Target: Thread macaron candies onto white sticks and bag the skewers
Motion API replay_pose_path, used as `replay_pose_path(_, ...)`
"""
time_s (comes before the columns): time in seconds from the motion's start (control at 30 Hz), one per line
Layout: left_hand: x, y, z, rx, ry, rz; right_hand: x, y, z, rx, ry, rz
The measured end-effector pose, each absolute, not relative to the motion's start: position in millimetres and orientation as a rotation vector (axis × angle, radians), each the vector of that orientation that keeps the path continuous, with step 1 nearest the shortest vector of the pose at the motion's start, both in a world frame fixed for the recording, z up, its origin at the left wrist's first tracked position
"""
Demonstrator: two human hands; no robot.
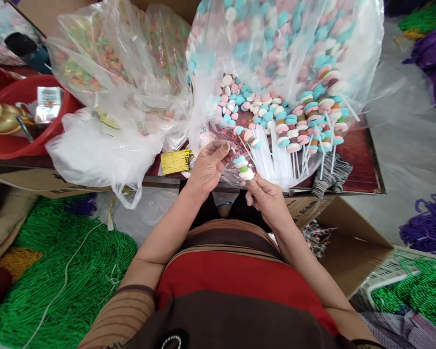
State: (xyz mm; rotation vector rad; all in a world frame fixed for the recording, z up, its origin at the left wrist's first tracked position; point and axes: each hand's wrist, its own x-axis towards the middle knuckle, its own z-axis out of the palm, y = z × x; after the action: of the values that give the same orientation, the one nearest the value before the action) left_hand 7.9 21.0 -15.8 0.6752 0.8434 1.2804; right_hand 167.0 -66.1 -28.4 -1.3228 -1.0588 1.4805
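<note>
My right hand (266,196) is closed on a candy skewer (243,169), gripping it at its lower end. Blue, white and green pieces are threaded along this skewer, which tilts up to the left. Close to its upper end, my left hand (209,167) has thumb and forefinger pinched together; what sits between them is too small to make out. Just beyond my hands lie a bundle of white sticks (263,157) and several finished candy skewers (314,123) with their sticks toward me. Loose pink, blue and white candies (235,99) spill from a large clear bag (290,43).
Yellow twist ties (176,162) lie left of my hands, near a white plastic bag (101,140). A red basin (24,148) stands at the far left. Striped gloves (332,175) hang over the table edge (370,169). Below on the right is an open cardboard box (352,242).
</note>
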Motion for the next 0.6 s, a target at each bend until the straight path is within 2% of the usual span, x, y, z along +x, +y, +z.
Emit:
replay_pose_path(0.33,8.8,19.1,-17.0,0.586,0.853,1.241,159.6,-66.5,-19.6,-1.322,-0.840,1.536)
replay_pose_path(0.6,6.1,24.6,-21.6,0.685,0.922,1.247,169.9,-67.1,-25.1,-1.266,-0.982,1.575)
